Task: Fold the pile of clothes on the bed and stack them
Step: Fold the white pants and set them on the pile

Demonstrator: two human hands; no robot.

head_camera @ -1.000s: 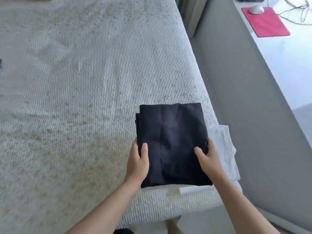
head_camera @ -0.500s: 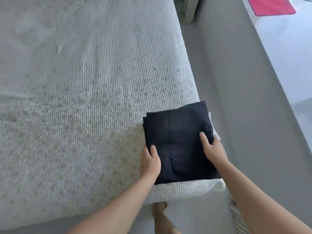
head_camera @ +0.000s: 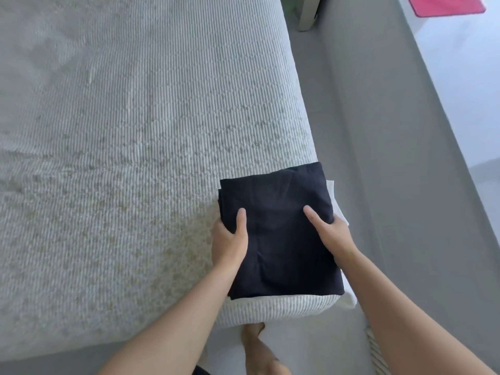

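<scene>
- A wide bed [head_camera: 121, 158] with a ribbed, off-white cover fills the left and centre of the head view, its near right corner rounding off just above the floor.
- The person's left hand [head_camera: 230, 239] grips the left edge of a folded black garment [head_camera: 281, 239]: the thumb lies flat on top of the cloth and the fingers are tucked under the edge, out of sight.
- The folded black garment sits flat and roughly square at the bed's near right corner, its near edge close to the edge of the mattress.
- The right hand [head_camera: 330, 231] holds the garment's right edge the same way, thumb stretched across the dark fabric, fingers hidden beneath it.
- A folded white garment [head_camera: 339, 212] lies under the black one, only a thin strip of it showing past the right side.
- A bare foot [head_camera: 254, 336] stands on the pale floor below the bed's corner, between the two forearms.
- A grey wall or ledge [head_camera: 405, 158] runs diagonally along the right, apart from the bed.
- A red mat [head_camera: 446, 5] lies on the bright surface at the upper right corner.
</scene>
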